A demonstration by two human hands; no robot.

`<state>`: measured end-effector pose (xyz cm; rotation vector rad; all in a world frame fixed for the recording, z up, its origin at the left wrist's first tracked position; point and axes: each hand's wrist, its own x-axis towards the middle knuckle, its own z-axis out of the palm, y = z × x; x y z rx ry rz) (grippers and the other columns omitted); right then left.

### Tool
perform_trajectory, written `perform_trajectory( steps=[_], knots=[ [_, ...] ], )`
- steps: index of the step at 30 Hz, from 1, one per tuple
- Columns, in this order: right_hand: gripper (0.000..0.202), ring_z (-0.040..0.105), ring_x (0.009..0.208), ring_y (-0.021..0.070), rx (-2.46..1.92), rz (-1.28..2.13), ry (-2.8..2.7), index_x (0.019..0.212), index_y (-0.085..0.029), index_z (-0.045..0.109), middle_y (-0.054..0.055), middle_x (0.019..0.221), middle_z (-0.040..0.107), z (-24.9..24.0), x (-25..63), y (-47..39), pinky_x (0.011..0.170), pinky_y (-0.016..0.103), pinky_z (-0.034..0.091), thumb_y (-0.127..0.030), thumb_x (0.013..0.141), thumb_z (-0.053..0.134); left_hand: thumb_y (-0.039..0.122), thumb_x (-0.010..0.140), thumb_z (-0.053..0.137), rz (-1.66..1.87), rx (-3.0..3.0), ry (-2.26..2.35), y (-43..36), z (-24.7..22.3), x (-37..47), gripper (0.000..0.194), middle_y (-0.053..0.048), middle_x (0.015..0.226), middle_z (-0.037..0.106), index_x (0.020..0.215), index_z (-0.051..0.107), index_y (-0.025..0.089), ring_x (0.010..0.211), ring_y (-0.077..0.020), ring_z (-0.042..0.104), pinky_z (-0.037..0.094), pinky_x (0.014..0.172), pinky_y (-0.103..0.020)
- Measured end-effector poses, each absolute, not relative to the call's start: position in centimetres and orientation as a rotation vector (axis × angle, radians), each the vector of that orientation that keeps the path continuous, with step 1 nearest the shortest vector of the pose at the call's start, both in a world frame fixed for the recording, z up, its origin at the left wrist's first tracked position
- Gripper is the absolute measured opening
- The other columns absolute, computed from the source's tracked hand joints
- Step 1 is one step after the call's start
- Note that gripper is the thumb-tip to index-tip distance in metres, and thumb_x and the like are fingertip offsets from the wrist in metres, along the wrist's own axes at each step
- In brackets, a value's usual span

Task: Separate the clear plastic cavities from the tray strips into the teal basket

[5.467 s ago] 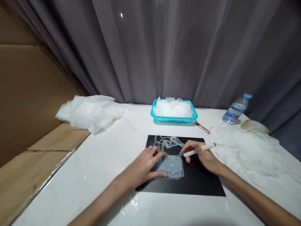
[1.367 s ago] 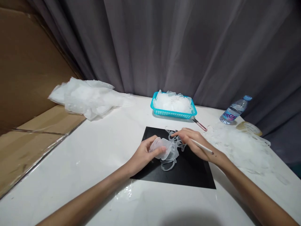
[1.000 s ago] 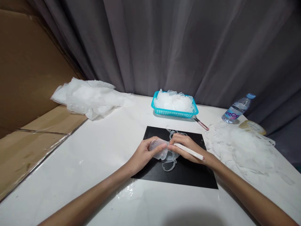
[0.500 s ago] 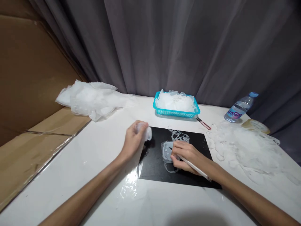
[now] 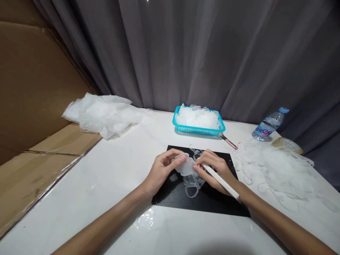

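Note:
Over the black mat (image 5: 170, 193), my left hand (image 5: 162, 170) pinches a thin, translucent whitish piece (image 5: 186, 166), soft and flexible-looking. My right hand (image 5: 216, 170) is closed around a slim white-handled craft knife (image 5: 220, 180), its handle end pointing back toward my wrist and its tip hidden by the fingers. The right thumb and fingertips also touch the right edge of the piece. Beneath both hands, clear looped trimmings (image 5: 191, 191) lie on the mat, partly covered.
A turquoise basket (image 5: 198, 130) at the back holds a heap of whitish pieces. Beside it lie thread snips (image 5: 228, 142). To the right are a water bottle (image 5: 269, 125), a roll of tape (image 5: 287, 145) and piled translucent scraps (image 5: 287, 173). Plastic bags (image 5: 106, 115) lie back left, near cardboard (image 5: 58, 141).
My left hand has moved right with its translucent piece, to meet my right hand over the mat. The right hand has lifted the knife away from the flat piece on the mat.

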<state>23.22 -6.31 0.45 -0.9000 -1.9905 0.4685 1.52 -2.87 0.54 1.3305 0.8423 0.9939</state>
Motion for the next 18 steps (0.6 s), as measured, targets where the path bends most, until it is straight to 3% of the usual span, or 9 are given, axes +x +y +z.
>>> perform_trajectory(
  steps=[10,18],
  knots=[
    [0.040,0.057,0.077,0.0166,-1.028,0.889,-1.755,0.083,-0.020,0.071,0.002,0.078,0.059,0.5,23.6,-6.2,0.076,0.030,0.046,-0.040,0.108,0.048,0.042,0.091,0.077,0.962,1.206,0.831,-3.3,0.4,0.8,0.026,0.002,0.073,0.067,0.092,0.065,0.019,0.064,-0.0115,0.060,0.046,0.062,-0.022],
    [0.037,0.053,0.074,0.0155,-1.082,0.974,-1.708,0.080,-0.019,0.069,0.001,0.079,0.057,-0.3,23.7,-5.9,0.070,0.028,0.043,-0.046,0.103,0.058,0.049,0.089,0.076,0.910,1.191,0.894,-3.3,0.2,1.2,0.033,0.004,0.065,0.060,0.093,0.062,0.020,0.056,-0.0103,0.055,0.046,0.058,-0.021]
  ],
)
